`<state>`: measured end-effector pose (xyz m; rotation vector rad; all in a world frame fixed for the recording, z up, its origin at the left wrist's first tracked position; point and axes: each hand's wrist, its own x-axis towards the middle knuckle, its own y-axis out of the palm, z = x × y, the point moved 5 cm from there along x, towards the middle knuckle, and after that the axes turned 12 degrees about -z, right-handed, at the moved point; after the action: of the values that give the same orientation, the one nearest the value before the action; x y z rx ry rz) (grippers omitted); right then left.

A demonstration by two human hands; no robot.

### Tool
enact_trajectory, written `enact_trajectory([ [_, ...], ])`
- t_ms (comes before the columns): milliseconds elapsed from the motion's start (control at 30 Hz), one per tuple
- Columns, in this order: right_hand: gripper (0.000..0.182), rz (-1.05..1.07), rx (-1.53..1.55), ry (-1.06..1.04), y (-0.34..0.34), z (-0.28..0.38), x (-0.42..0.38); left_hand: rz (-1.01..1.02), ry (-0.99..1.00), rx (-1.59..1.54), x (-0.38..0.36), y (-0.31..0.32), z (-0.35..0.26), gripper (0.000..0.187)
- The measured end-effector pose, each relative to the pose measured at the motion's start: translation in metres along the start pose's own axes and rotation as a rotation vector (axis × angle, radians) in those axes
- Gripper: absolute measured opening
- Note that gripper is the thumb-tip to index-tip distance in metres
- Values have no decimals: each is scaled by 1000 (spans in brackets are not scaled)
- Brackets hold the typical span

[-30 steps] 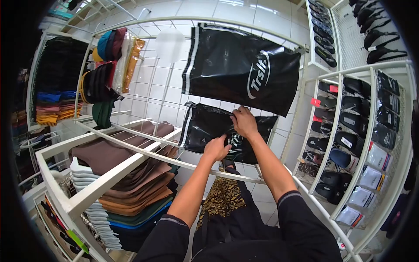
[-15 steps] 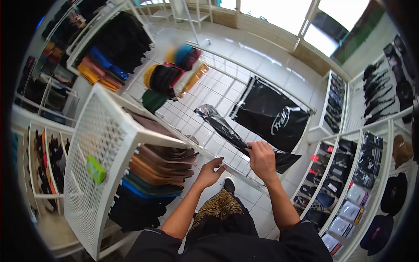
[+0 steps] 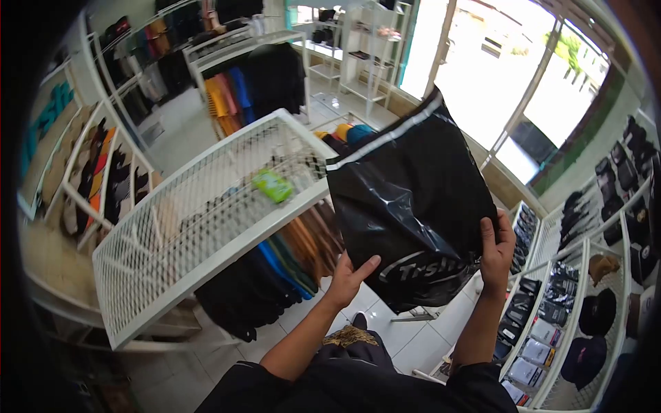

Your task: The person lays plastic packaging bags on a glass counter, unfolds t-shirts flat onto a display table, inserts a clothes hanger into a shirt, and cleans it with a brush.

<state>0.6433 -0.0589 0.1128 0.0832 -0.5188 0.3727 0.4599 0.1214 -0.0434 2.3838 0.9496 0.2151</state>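
Observation:
A large black plastic bag (image 3: pixel 413 199) hangs spread out in front of me, held up by both hands. White lettering that starts "Trsl" reads along its lower part, and a pale strip runs along its upper edge. My left hand (image 3: pixel 349 279) pinches the lower left edge, thumb in front. My right hand (image 3: pixel 497 248) grips the right edge, thumb on the front and fingers behind. Light glints off creases in the plastic. Much of the wire table behind is hidden by the bag.
Left of the bag stands a white mesh-topped rack (image 3: pixel 227 206) with a green packet (image 3: pixel 273 186) on it and clothes (image 3: pixel 268 275) hanging below. Shelves of caps (image 3: pixel 597 311) and packaged goods (image 3: pixel 537 351) line the right. Another clothes rack (image 3: pixel 255 82) stands farther back.
The bag, bunched in my right hand before, is now raised and spread between both hands. My left hand has taken hold of its edge. The view has tilted up.

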Motion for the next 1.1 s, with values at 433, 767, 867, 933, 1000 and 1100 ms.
enact_trajectory([
  [433,24,547,320,179,317,27,-152,-602,434,110,-202,-241,-200,40],
  [767,34,875,405,370,584,40,-185,-809,512,59,-218,-384,-341,42],
  [867,46,870,132,195,618,7,-179,-954,393,256,-212,-426,-346,58],
  [933,53,852,-95,35,612,1,-186,-961,366,459,-220,-442,-317,71],
  [1000,64,881,-327,-185,567,12,-201,-947,477,608,-248,-428,-282,85],
  [1100,57,902,-304,-203,514,14,-214,-1044,301,953,-297,-360,-264,91],
])
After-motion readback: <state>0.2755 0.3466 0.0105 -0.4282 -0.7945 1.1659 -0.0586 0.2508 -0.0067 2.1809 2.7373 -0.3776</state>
